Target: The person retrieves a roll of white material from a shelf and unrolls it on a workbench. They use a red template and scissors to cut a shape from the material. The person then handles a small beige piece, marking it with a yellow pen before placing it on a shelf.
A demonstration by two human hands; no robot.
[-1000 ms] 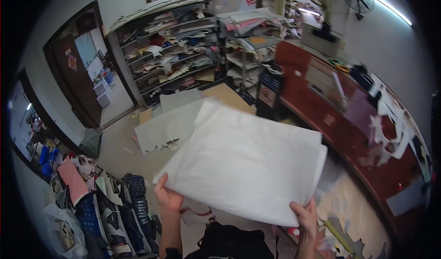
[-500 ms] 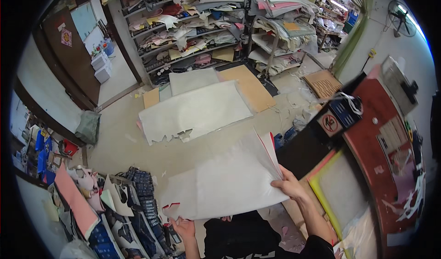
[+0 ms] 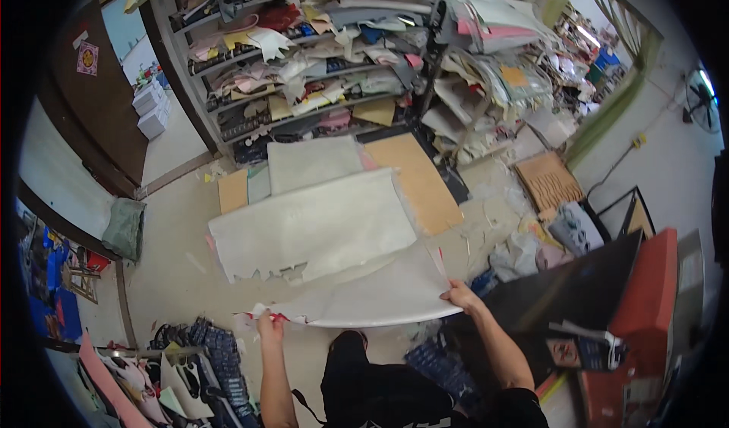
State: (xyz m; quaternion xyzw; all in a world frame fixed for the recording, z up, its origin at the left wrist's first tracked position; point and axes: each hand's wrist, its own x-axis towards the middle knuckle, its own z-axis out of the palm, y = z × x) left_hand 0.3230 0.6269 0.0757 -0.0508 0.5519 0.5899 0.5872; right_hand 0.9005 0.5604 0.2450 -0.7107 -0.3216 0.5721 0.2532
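Observation:
A large white sheet (image 3: 372, 295) with a red underside at its corners stretches between my two hands, its near edge sagging slightly. My left hand (image 3: 269, 323) is closed on the ragged left corner, where red shows. On the right, my right hand (image 3: 462, 297) grips the other near corner with the thumb on top. Beyond it, a whitish sheet stack (image 3: 319, 219) with a torn near edge lies on the floor, and the held sheet's far part overlaps its front. Another pale sheet (image 3: 315, 162) and a tan board (image 3: 418, 177) lie farther back.
Shelves (image 3: 304, 71) full of material scraps stand at the back. A red machine (image 3: 634, 314) with a dark table is at right. A rack of cut pieces (image 3: 167, 382) stands near left. A green bag (image 3: 124, 227) leans by the left wall. Scraps (image 3: 524, 253) litter the right floor.
My hands have carried the white sheet forward, away from the red machine, toward the stack on the floor. My left hand has closed on its corner. The view has turned right.

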